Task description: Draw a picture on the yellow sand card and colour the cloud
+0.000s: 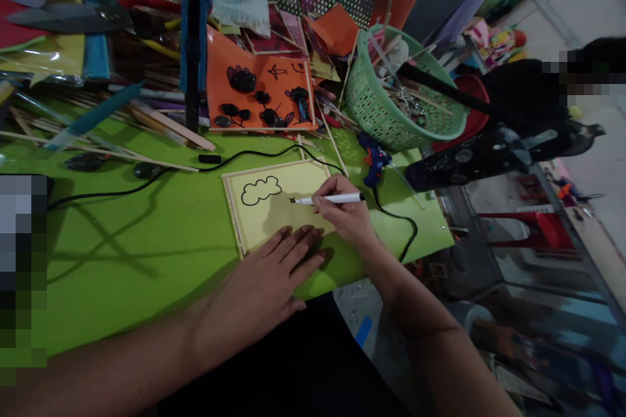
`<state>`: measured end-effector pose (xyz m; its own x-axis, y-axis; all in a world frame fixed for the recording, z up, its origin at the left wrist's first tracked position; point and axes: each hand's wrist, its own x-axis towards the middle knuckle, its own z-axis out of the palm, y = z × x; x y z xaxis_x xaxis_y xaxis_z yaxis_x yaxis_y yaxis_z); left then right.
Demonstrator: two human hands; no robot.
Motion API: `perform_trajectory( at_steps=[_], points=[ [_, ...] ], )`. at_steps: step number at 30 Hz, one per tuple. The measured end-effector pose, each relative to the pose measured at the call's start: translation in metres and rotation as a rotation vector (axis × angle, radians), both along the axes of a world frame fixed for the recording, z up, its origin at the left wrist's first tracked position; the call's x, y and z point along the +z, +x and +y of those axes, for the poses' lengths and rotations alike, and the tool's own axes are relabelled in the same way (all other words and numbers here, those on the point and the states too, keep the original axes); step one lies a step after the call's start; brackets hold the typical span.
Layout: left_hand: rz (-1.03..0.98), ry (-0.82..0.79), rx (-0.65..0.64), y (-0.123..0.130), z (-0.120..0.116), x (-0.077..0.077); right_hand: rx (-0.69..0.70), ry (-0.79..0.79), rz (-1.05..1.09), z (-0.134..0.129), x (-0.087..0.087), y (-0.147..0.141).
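Note:
A sheet of yellow paper (259, 225) framed with thin wooden sticks lies on the green table in front of me. A black cloud outline is drawn at its upper left, with a small dark mark near the middle. My right hand (345, 212) is closed around a white marker (342, 198), whose tip touches the paper at that small mark. Flat across the lower edge of the sheet rests my left hand (281, 270), fingers stretched out and holding nothing. The marker's cap (210, 159) appears to be the small black piece on the table, left of the sheet.
Behind the sheet stands an orange framed card (254, 101) bearing dark stones and drawings. A blue glue gun (374, 159) with a black cord is to the right, near a green basket (415, 124). Sticks, scissors (73, 16) and coloured paper crowd the back left.

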<state>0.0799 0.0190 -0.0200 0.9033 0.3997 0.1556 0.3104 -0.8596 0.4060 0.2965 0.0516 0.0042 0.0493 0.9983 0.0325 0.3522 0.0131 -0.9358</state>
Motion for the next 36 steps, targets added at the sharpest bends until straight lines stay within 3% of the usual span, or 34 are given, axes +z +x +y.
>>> perform_trajectory(
  at_steps=[36],
  points=[
    [0.04,-0.011,-0.001,0.0006,0.0009,0.0061,0.024,-0.025,-0.004,0.0002,0.0043,-0.0041]
  ],
)
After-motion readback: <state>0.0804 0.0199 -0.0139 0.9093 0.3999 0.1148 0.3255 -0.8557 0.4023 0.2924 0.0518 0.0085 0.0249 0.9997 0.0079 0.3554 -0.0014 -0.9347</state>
